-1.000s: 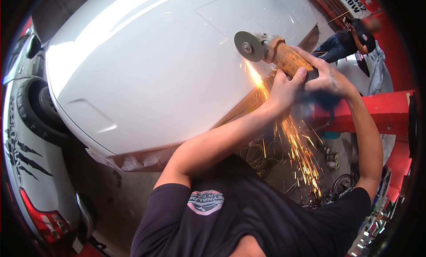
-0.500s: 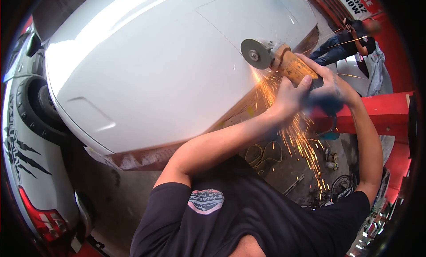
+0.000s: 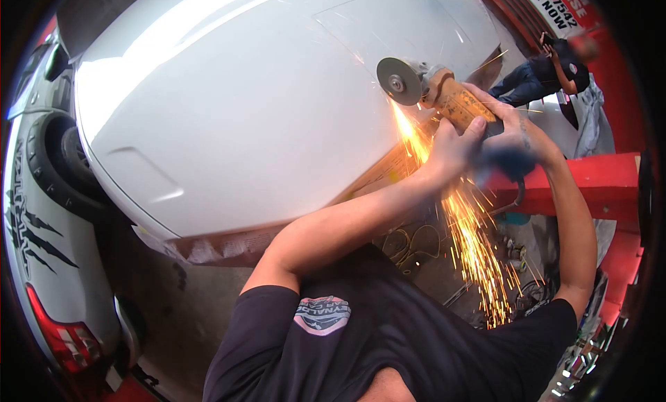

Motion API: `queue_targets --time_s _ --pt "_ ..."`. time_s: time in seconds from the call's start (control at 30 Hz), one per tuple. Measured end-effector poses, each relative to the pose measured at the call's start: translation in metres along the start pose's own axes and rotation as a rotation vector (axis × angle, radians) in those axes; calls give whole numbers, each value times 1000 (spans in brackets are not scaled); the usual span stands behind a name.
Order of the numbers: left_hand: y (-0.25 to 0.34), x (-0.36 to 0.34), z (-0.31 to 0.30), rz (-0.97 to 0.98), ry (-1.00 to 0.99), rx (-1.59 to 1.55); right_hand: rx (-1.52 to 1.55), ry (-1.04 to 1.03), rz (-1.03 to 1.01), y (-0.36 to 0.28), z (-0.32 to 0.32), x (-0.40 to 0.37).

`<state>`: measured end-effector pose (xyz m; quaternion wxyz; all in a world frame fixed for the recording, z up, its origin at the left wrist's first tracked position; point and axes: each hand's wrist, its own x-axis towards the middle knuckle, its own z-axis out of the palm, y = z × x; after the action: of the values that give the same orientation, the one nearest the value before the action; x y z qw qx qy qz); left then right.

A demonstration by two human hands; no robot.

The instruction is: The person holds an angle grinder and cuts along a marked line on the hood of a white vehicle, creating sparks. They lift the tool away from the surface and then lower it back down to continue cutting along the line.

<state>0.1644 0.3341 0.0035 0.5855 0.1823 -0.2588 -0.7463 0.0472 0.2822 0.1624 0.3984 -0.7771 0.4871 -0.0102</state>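
Both my hands grip an orange angle grinder (image 3: 463,105), worn and stained, over the right side of a white car panel (image 3: 257,131). My left hand (image 3: 454,149) is closed around its near side, and my right hand (image 3: 512,124) is closed around the rear of its body. A dark thin disc (image 3: 399,81) faces left at its head. Bright orange sparks (image 3: 409,130) stream from the disc's lower edge, passing under my left forearm toward the floor. The exact contact between disc and panel is hard to make out. Blur hides part of my fingers.
Brown masking paper (image 3: 374,173) lines the panel's near edge. A red beam (image 3: 590,183) stands beside my right arm. Another person (image 3: 548,72) stands at upper right. A silver vehicle (image 3: 55,263) is at left. A yellow cord (image 3: 420,246) lies on the floor.
The spark stream has grown thicker and brighter, and more sparks fly over the panel. My hands and the grinder stay almost in place; the view has shifted slightly.
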Motion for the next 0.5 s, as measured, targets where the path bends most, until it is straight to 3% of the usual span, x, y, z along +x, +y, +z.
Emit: queue_targets --time_s 0.5 --pt "20 1 -3 -7 29 -46 -31 21 22 -14 0 11"
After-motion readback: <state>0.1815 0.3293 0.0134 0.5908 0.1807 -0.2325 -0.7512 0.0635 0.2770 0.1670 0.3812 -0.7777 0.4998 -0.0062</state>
